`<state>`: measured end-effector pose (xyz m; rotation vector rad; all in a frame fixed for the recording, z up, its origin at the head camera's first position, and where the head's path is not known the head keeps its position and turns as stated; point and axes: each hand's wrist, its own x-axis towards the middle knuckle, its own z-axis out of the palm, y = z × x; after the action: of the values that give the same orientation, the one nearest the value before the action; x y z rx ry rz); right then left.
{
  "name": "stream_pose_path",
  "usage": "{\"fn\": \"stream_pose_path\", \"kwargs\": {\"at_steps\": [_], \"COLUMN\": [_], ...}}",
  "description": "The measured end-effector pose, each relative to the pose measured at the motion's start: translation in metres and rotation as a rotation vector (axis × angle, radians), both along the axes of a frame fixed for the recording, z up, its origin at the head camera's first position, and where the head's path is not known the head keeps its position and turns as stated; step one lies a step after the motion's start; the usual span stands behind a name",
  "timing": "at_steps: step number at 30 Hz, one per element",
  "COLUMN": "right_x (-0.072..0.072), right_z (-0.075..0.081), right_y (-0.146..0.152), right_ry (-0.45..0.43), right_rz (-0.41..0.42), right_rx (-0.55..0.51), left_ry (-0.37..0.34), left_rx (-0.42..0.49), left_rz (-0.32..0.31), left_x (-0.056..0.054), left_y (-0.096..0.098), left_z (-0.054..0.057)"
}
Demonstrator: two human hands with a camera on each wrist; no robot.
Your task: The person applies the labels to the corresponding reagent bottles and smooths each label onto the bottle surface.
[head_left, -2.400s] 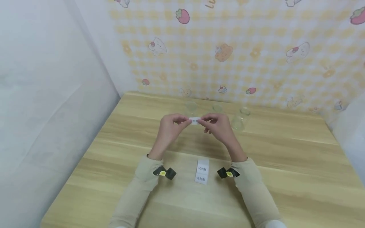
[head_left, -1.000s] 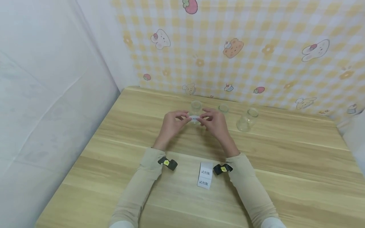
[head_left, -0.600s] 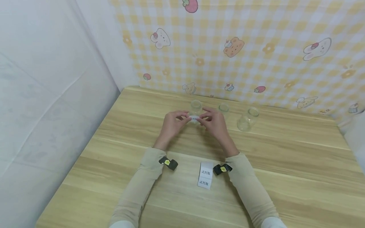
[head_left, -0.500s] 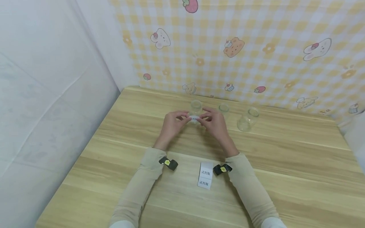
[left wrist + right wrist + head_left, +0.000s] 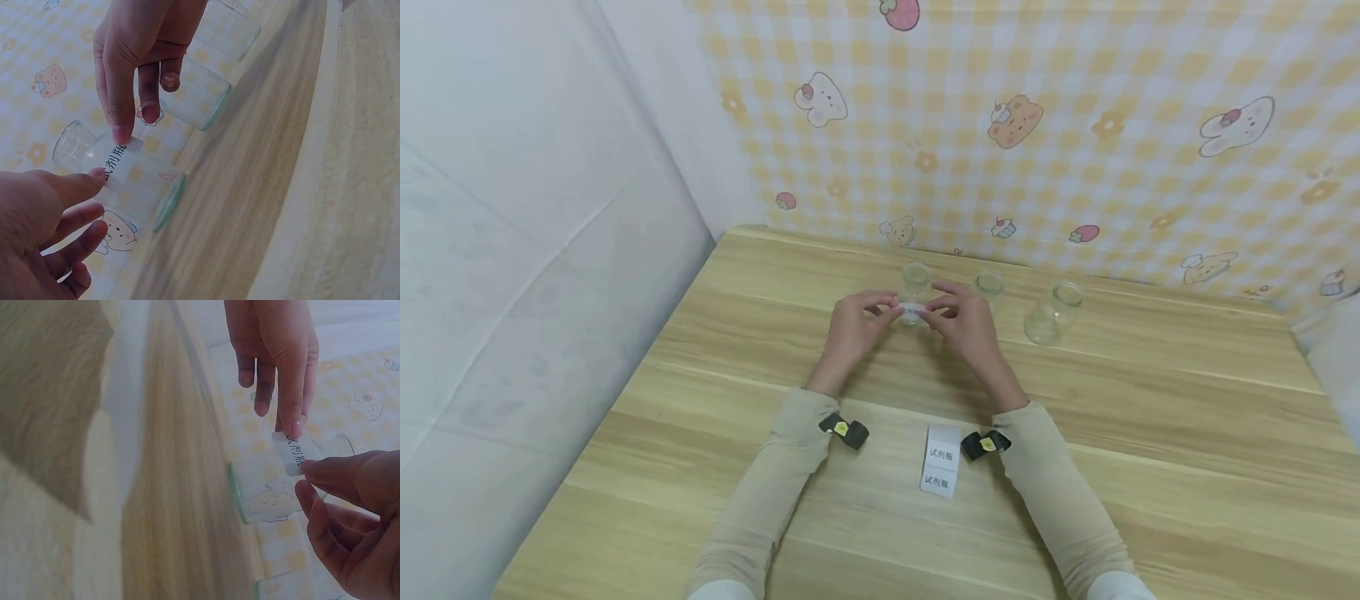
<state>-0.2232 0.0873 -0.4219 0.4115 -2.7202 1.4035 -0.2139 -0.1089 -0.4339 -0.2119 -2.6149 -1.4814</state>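
A small white label [image 5: 912,312] with printed black characters is stretched between both hands at the front of a clear glass bottle [image 5: 916,275]. My left hand [image 5: 853,329] pinches the label's left end. At the other end, my right hand [image 5: 964,327] pinches it between thumb and index finger. In the left wrist view the label [image 5: 117,161] lies against the bottle's side [image 5: 147,190], just below its neck, with a thumb at each end. The right wrist view shows the label [image 5: 290,453] slightly curved over the glass.
Another glass bottle [image 5: 990,284] stands partly behind my right hand, and a third bottle [image 5: 1052,314] is farther right. Two more printed labels [image 5: 940,461] lie joined on the wooden table [image 5: 760,467] between my forearms. A patterned cloth [image 5: 955,142] hangs behind the table.
Both hands have brought the label from in front of the bottles to the left bottle's side. During the last second they hold nearly still. The head view has tilted slightly down.
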Motion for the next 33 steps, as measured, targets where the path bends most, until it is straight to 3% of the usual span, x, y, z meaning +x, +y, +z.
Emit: {"fn": "stream_pose_path", "kwargs": {"at_steps": [33], "right_x": [-0.0035], "right_z": [-0.0039], "right_y": [0.0003], "right_ry": [0.023], "right_rz": [-0.003], "right_rx": [0.009], "left_ry": [-0.005], "left_rx": [0.053], "left_rz": [0.015], "left_x": [-0.0017], "left_y": [-0.0014], "left_z": [-0.0039]}}
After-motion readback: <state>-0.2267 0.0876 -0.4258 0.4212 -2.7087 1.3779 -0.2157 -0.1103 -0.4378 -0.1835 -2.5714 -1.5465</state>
